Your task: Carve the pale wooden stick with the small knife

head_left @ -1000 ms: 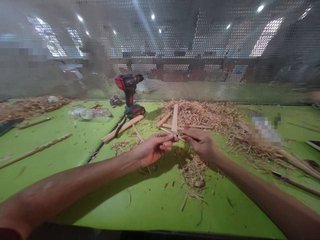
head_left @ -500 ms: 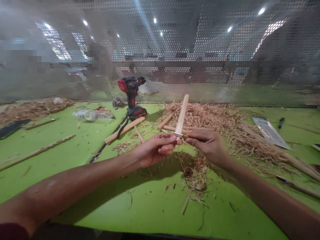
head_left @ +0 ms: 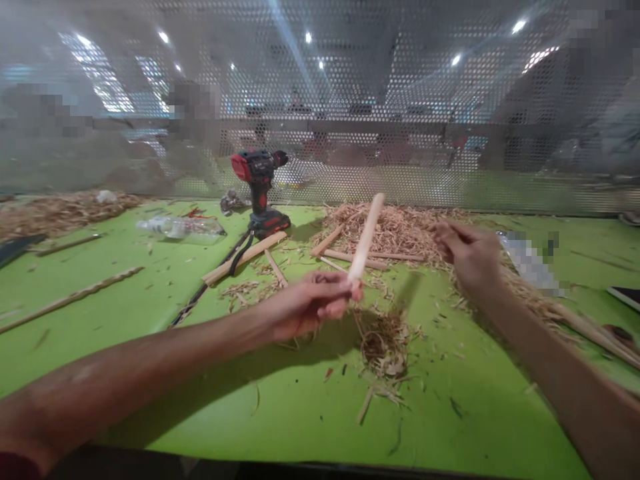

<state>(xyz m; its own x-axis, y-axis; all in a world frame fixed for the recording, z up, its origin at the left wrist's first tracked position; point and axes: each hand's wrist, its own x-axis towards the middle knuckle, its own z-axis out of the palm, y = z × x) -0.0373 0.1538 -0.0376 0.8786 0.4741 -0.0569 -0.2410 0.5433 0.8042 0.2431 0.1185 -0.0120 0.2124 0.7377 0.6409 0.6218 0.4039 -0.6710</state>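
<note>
My left hand (head_left: 317,303) grips the lower end of a flat, pale strip of wood (head_left: 367,237), which tilts up and away above the green table. Its fingers are pinched round that end. My right hand (head_left: 470,257) is apart from the strip, further right, above the edge of a heap of wood shavings (head_left: 395,230). Its fingers are curled together, and what they hold is hidden and blurred. Below my hands lies a smaller clump of shavings (head_left: 385,347). Thin wooden sticks (head_left: 350,257) lie on the table just beyond my left hand.
A red and black cordless drill (head_left: 260,190) stands upright at the back. In front of it a flat wooden piece (head_left: 245,259) lies by a dark strap. A clear plastic bottle (head_left: 183,227) and a twisted stick (head_left: 75,299) are at left. A perforated screen (head_left: 350,160) closes the back.
My right hand has moved away from the wood strip, to the right and outward; the small blade it held against the wood no longer shows. My left hand still holds the strip.
</note>
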